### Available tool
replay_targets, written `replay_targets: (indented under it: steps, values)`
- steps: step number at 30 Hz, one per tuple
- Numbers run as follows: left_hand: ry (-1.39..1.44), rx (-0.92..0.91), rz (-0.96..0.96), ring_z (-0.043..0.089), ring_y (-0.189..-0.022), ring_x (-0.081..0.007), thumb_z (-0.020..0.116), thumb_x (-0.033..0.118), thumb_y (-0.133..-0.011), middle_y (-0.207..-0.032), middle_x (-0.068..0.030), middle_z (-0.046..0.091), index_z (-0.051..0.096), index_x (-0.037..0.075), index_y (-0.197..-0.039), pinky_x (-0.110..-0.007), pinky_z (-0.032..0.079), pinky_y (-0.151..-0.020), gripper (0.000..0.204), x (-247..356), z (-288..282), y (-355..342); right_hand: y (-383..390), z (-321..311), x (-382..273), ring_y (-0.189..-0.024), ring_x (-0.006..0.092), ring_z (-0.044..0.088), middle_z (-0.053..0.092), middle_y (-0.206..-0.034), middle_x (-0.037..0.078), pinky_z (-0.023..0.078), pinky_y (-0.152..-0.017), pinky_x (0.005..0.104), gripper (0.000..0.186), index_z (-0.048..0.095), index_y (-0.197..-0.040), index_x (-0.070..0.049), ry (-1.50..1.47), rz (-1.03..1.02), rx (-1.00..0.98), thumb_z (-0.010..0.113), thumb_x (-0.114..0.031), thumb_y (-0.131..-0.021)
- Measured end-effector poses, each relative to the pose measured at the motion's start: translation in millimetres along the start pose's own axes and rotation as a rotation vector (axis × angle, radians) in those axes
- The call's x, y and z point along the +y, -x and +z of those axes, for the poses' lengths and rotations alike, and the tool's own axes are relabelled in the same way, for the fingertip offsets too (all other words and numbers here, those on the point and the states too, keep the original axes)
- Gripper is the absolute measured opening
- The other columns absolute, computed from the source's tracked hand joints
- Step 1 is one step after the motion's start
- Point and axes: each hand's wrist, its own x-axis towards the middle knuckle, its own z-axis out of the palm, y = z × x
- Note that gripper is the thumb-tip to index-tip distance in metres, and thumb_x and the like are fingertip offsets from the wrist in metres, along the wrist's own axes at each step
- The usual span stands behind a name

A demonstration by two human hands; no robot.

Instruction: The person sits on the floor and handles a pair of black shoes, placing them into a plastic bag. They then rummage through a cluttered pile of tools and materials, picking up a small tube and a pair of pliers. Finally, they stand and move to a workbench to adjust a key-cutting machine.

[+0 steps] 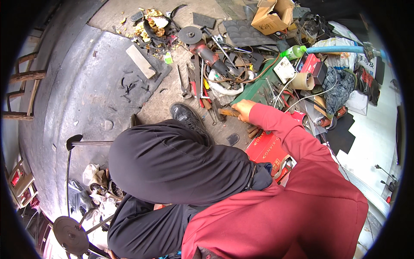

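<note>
My right hand (245, 110) reaches out from a red sleeve, its fingers closed round a short brown wooden handle (228, 112). The tool's working end is hard to make out against the dark clutter beside it. Near that hand lie several hand tools, among them red-handled ones, a wrench (184, 88) and a small pair of scissors or pliers (212, 116). Just beyond is an angle grinder (209, 56) with a dark disc (190, 35). A green metal toolbox (254, 88) with tools in it stands close by the hand. My left hand does not show.
A red printed box (268, 149) lies below my right forearm. Farther right are a green bottle (294, 52), a blue hose (334, 49) and a tape roll (303, 81). An open cardboard box (271, 19) stands at the back. A metal-legged stand (71, 235) is at lower left.
</note>
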Motion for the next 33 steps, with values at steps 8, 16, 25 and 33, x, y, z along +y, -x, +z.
replay_targets:
  steps: [8, 16, 25, 33]
  values:
    - [-0.048, -0.009, -0.007, 0.049, -0.134, -0.0382, 0.033, 0.033, -0.105, -0.145, -0.026, 0.049, 0.049, -0.007, -0.139, -0.051, 0.034, -0.115, 0.054, 0.4, -11.2, 8.2, 7.0, -14.9, -11.8, -0.095, 0.0406, 0.07, 0.072, -0.095, 0.023, 0.056, -0.082, 0.0482, 0.022, 0.074, -0.094, -0.006, 0.096, -0.038, 0.029, 0.066, -0.005, -0.074]
    - [0.059, 0.041, -0.081, 0.052, -0.129, -0.0369, 0.028, 0.037, -0.108, -0.14, -0.0241, 0.053, 0.049, -0.007, -0.141, -0.049, 0.037, -0.112, 0.058, 3.6, -5.0, 10.1, 25.8, 16.1, -18.9, -0.092, 0.0346, 0.073, 0.074, -0.092, 0.018, 0.057, -0.079, 0.0451, 0.021, 0.076, -0.094, -0.007, 0.228, -0.047, -0.14, 0.072, -0.009, -0.073]
    - [0.134, 0.039, -0.109, 0.052, -0.128, -0.0362, 0.026, 0.038, -0.108, -0.14, -0.0235, 0.053, 0.048, -0.007, -0.141, -0.049, 0.037, -0.113, 0.06, 6.8, 5.1, 8.5, 15.3, 26.9, -39.2, -0.105, 0.0359, 0.064, 0.067, -0.104, 0.016, 0.052, -0.09, 0.0446, 0.023, 0.069, -0.105, -0.003, 0.062, -0.132, 0.4, 0.067, -0.011, -0.083]
    - [0.091, 0.006, -0.08, 0.052, -0.128, -0.0359, 0.025, 0.038, -0.108, -0.14, -0.0235, 0.053, 0.048, -0.007, -0.141, -0.048, 0.036, -0.113, 0.06, 9.2, -0.6, 9.0, -107.5, 95.9, -32.5, -0.098, 0.0398, 0.066, 0.067, -0.104, 0.019, 0.054, -0.085, 0.0496, 0.021, 0.066, -0.107, -0.005, -0.268, 0.234, 0.598, 0.063, -0.01, -0.087]
